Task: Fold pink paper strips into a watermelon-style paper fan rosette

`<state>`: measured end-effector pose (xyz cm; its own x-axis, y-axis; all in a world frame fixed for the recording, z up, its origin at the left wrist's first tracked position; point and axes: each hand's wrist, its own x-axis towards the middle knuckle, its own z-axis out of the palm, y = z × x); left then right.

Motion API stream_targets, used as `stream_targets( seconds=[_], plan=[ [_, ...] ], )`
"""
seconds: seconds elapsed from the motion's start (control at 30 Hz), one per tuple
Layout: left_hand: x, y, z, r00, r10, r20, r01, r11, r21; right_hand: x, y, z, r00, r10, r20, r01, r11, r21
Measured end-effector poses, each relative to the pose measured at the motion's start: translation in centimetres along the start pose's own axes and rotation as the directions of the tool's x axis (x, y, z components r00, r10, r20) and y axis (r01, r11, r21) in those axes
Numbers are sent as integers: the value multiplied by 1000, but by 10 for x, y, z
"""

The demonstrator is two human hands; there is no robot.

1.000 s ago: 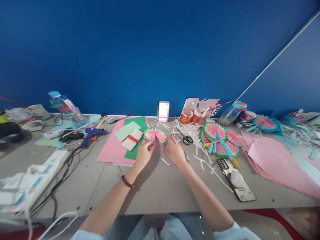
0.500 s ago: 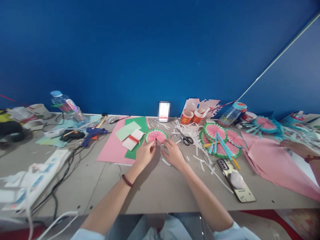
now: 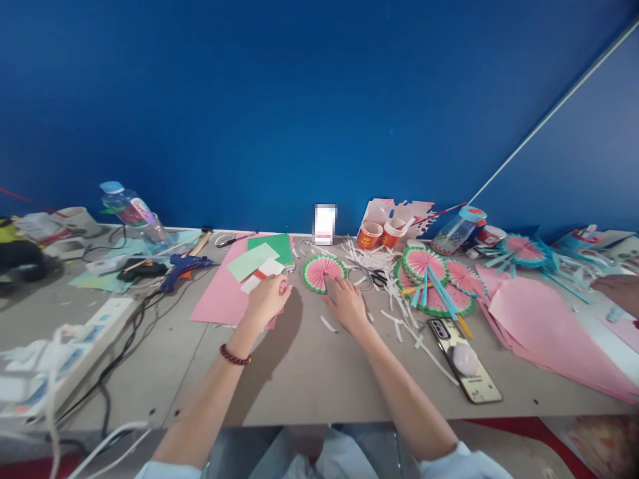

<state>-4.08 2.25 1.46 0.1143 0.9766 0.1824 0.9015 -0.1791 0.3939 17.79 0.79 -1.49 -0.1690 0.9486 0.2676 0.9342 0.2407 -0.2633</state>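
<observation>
A round pleated paper fan [image 3: 322,269], pink with a green rim, lies flat on the grey table [image 3: 299,366]. My right hand [image 3: 346,303] rests on the fan's near edge with its fingers stretched flat. My left hand [image 3: 267,299] is to the left, at the near edge of a stack of green, white and pink paper sheets [image 3: 259,263]. Its fingers are curled, with the thumb against them. What they pinch, if anything, is hidden. A bead bracelet [image 3: 233,357] is on my left wrist.
Finished fans with blue sticks [image 3: 432,279], scissors [image 3: 374,276], white paper strips [image 3: 399,313] and a phone [image 3: 464,359] lie to the right. Large pink sheets [image 3: 544,326] lie far right, with another person's hand [image 3: 619,289]. A blue glue gun [image 3: 182,266], cables, a power strip [image 3: 74,352] and a bottle [image 3: 130,209] are on the left.
My left hand left the fan and moved left to the paper stack, curling its fingers. My right hand stayed on the fan. The other person's hand drew back to the right.
</observation>
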Motion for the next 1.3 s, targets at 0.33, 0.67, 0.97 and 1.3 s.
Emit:
stream_targets(
  seconds=[0.33, 0.67, 0.97, 1.3],
  plan=[
    [35, -11, 7, 961, 242, -131, -212, 955, 209, -2, -3, -2, 995, 88, -51, -90, 995, -36],
    [62, -21, 35, 927, 370, -67, -319, 870, 377, -1, -4, -5, 994, 107, -5, -107, 989, -106],
    [62, -19, 40, 903, 424, -74, -357, 834, 422, -1, -3, -5, 994, 108, 3, -107, 989, -99],
    [58, -22, 11, 913, 281, -296, -189, 934, 304, -1, -2, -2, 995, 101, -1, -100, 992, -79]
  ],
)
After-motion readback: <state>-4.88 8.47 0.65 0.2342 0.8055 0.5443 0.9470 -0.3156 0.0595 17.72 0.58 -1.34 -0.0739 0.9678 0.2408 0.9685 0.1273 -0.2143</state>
